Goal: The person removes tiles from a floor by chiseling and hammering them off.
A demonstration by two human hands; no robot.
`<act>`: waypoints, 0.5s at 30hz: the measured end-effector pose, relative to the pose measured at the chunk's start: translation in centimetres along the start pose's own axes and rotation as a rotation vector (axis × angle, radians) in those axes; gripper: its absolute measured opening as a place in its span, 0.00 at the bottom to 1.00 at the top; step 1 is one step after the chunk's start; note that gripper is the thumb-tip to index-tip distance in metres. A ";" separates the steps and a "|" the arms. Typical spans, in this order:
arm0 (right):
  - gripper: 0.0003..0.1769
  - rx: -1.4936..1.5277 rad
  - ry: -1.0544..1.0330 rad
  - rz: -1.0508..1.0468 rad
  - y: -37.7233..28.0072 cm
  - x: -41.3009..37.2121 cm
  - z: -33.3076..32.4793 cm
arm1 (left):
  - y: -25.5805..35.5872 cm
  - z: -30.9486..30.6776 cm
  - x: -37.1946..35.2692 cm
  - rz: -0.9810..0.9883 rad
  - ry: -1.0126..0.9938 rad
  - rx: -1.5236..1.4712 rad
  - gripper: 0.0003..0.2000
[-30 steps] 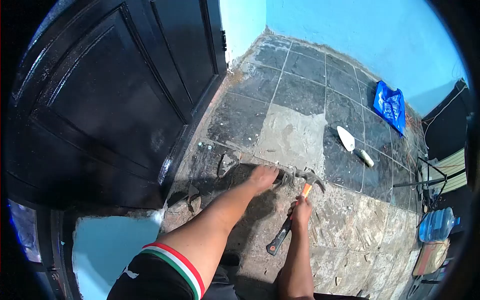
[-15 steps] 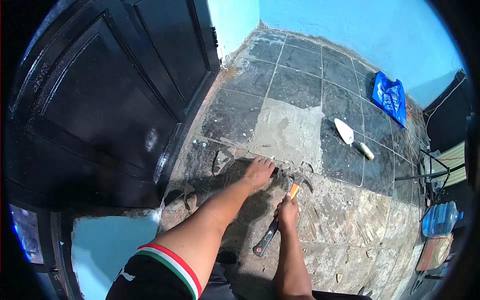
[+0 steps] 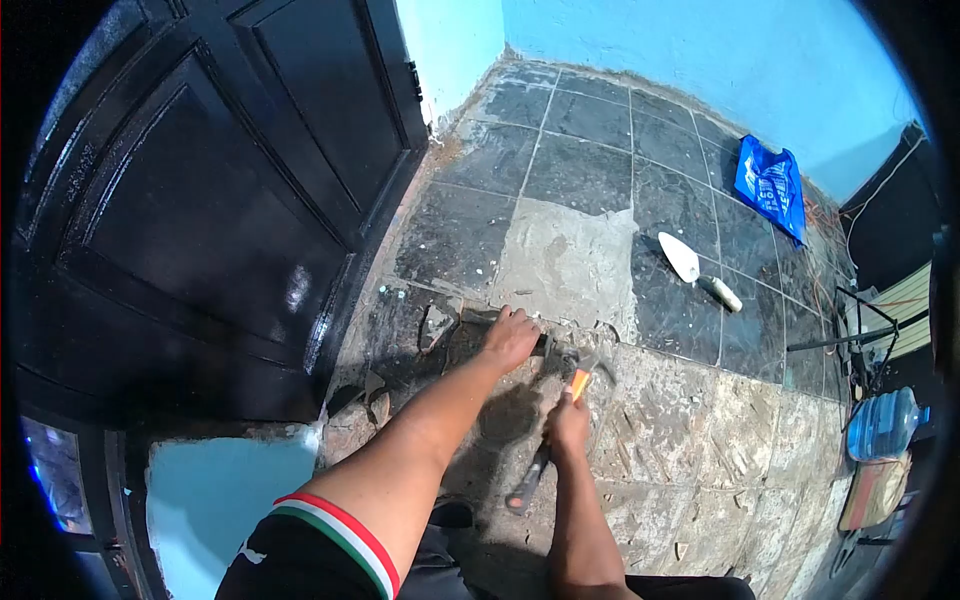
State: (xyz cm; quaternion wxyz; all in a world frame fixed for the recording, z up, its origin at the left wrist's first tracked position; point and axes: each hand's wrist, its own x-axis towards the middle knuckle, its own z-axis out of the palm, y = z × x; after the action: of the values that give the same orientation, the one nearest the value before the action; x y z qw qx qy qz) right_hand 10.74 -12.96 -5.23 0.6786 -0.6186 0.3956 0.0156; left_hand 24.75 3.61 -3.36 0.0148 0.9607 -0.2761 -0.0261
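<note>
My left hand [image 3: 512, 340] is closed around a dark chisel [image 3: 543, 345], low over the broken floor at the edge of the tiles. The chisel's black end sticks out on the right; most of the tool is hidden by my fingers. In my right hand [image 3: 569, 428] is a claw hammer [image 3: 579, 384] with a black and orange handle, gripped midway. The slightly blurred hammer head is right at the chisel's end. Just beyond my left hand lies a square patch of grey mortar [image 3: 565, 255] among dark tiles.
A trowel [image 3: 682, 260] rests on the dark tiles [image 3: 580, 165], with a blue bag [image 3: 772, 190] farther back. The black door [image 3: 210, 220] stands at left. Broken tile pieces [image 3: 436, 325] lie by my left hand. At right are a metal frame [image 3: 850, 345] and a water jug [image 3: 882, 425].
The view has shifted slightly. My left hand still grips the chisel, and my right hand has swung the hammer a little, its head staying close to the chisel's end.
</note>
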 end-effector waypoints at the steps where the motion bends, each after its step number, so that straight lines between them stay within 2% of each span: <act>1: 0.22 0.058 -0.223 0.142 -3.0 -2.6 0.8 | 0.0 -0.2 0.2 -0.002 -0.007 0.006 0.11; 4: 0.21 -0.046 -0.172 0.124 -3.1 -2.0 -0.1 | -0.2 -0.1 0.0 -0.022 -0.008 0.025 0.11; 7: 0.24 -0.029 -0.034 -0.018 -3.1 0.4 -3.1 | -0.2 1.0 0.3 -0.018 0.015 0.040 0.10; 9: 0.24 0.070 0.258 -0.086 -3.3 3.8 -5.1 | -0.3 1.0 0.3 -0.017 0.002 0.030 0.10; 11: 0.25 0.255 0.388 -0.195 -6.3 2.5 -5.4 | 0.0 1.0 0.3 -0.032 -0.021 0.035 0.10; 12: 0.25 0.160 0.516 -0.253 -4.9 3.8 -5.6 | -0.1 0.9 0.3 -0.039 -0.030 0.039 0.10; 13: 0.26 0.188 0.554 -0.208 -5.8 1.5 -3.7 | -0.1 0.4 0.3 -0.047 -0.028 0.031 0.10; 14: 0.25 0.069 0.416 -0.221 -2.9 1.8 -2.4 | 0.0 0.0 0.2 -0.054 -0.026 0.022 0.10; 15: 0.25 -0.003 0.238 -0.142 -2.2 0.4 -1.0 | 0.2 -0.1 0.1 -0.058 -0.027 0.010 0.10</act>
State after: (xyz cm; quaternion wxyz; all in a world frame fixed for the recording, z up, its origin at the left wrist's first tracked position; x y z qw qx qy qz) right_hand 11.62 -14.56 -3.54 0.6254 -0.6436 0.4286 -0.1050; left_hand 24.75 3.33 -3.24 0.0053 0.9679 -0.2485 -0.0379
